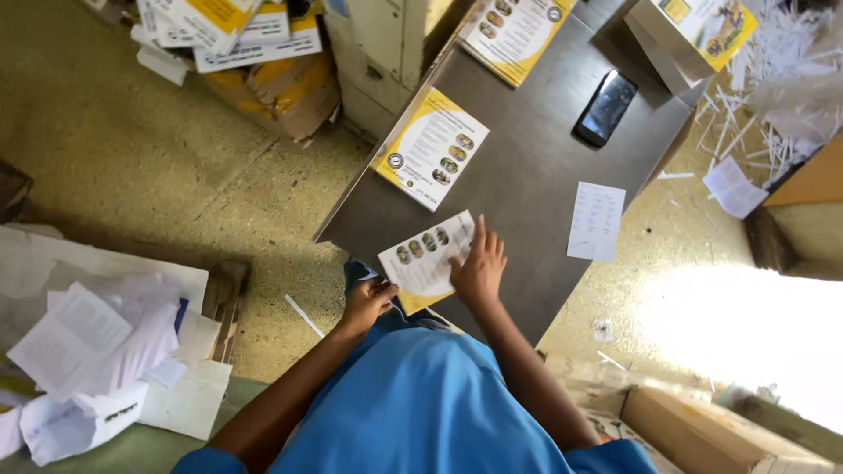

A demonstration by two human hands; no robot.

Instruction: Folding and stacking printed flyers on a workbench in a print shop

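Observation:
A yellow-and-white leaflet [421, 259] with small round pictures lies at the near edge of a dark grey table [527, 184]. My right hand [479, 268] presses flat on it, fingers spread. My left hand [367, 301] pinches the leaflet's near corner at the table edge. A stack of matching leaflets [432, 147] lies further up the table on the left.
A black phone [605, 107] and a small white printed sheet [596, 221] lie on the table's right side. More leaflets [514, 26] sit at the far end. Loose papers [97, 347] pile on the floor left; cardboard boxes [702, 434] stand at right; paper strips [781, 61] lie top right.

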